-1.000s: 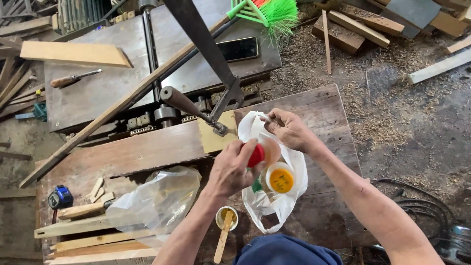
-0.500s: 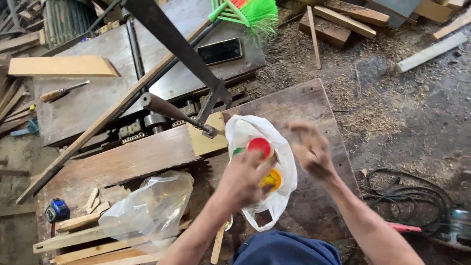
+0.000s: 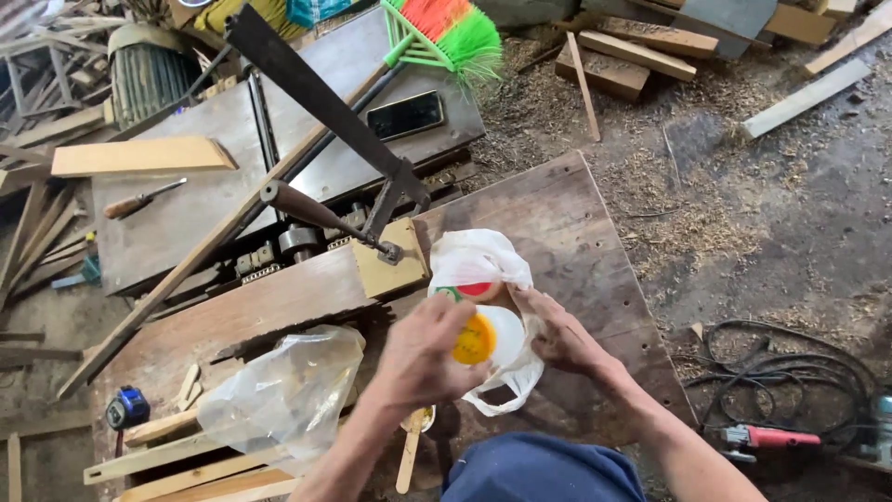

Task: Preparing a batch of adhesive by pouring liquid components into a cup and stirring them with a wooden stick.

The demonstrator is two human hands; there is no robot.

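Workbench: worn wooden top, everything below lies on it.
White plastic bag: on the bench, between both hands, mouth open.
Left hand: fingers curled round the bottle, grasping it.
Right hand: pinching the bag's right edge.
Bottle with yellow cap: inside the bag, touching the left fingers.
Red-lidded container: just behind the bottle.

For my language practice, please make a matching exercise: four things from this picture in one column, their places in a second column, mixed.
1. broom
2. tape measure
3. clear plastic bag
4. white plastic bag

a. between both hands
b. top, by the phone
c. left of the left hand
d. far left, on the bench

Pairs: 1-b, 2-d, 3-c, 4-a
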